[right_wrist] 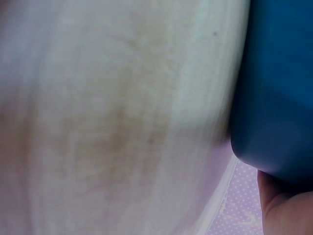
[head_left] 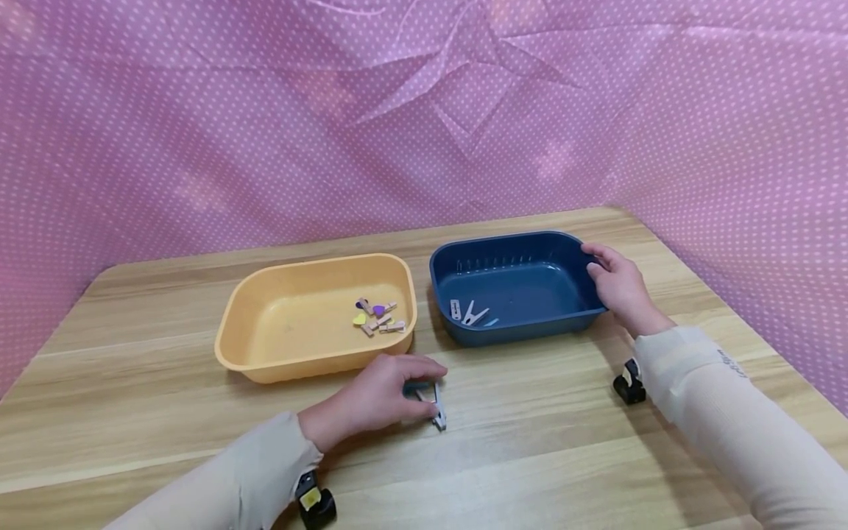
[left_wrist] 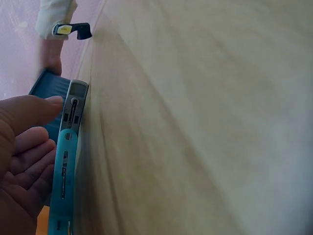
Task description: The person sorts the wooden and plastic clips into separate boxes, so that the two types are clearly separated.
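My left hand (head_left: 380, 394) is over the table in front of the yellow basin, its thumb and fingers apart around a grey clothespin (head_left: 440, 412) and a teal clothespin (left_wrist: 63, 171). In the left wrist view the thumb tip is right at the grey one's edge, and the bent fingers show behind the teal one. On the right, my right hand (head_left: 623, 287) grips the right end of a dark blue basin (head_left: 523, 331) at its rim. Inside that basin, at the left, lie grey clothespins (head_left: 472, 315) and a small light-blue piece (head_left: 491, 322).
A yellow basin (head_left: 291, 361) stands left of the blue one, with several small wooden clothespins (head_left: 380, 322) bearing coloured hearts in its right part. Both basins are on a wood-grain table (head_left: 530, 442). Pink dotted cloth (head_left: 397, 147) hangs behind and at the sides.
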`<state>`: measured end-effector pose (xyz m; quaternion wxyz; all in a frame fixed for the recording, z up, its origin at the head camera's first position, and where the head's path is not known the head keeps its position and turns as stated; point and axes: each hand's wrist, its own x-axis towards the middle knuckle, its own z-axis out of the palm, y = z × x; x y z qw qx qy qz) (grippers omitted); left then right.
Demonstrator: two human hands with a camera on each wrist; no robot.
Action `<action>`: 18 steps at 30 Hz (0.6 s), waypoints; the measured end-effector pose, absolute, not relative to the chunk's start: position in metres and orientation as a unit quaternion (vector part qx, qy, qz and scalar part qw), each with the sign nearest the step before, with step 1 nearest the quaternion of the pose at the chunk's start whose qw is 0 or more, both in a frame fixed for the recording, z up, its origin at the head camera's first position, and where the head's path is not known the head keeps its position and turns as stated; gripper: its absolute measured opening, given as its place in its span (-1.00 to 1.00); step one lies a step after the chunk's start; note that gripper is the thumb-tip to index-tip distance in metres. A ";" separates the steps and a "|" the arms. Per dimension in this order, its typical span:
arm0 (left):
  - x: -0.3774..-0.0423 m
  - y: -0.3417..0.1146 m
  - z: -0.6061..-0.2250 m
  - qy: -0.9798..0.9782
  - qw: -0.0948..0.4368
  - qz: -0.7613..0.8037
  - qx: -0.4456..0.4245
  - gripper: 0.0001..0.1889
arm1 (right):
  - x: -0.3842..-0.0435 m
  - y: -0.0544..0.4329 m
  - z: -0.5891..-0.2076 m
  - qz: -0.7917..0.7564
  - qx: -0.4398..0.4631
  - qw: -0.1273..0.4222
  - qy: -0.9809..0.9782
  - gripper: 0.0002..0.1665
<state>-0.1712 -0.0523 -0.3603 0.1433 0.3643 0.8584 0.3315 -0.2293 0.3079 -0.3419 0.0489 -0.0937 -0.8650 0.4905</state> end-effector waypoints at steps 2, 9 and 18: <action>-0.171 -0.051 -0.360 0.859 0.145 0.302 0.386 -0.54 | -0.229 0.308 -0.342 0.490 -0.094 0.049 -0.865 -0.47; -0.169 -0.045 -0.360 0.865 0.146 0.242 0.415 -0.59 | -0.229 0.309 -0.343 0.493 -0.093 0.051 -0.864 -0.48; -0.165 -0.040 -0.360 0.863 0.127 0.255 0.418 -0.66 | -0.229 0.311 -0.344 0.490 -0.086 0.057 -0.866 -0.48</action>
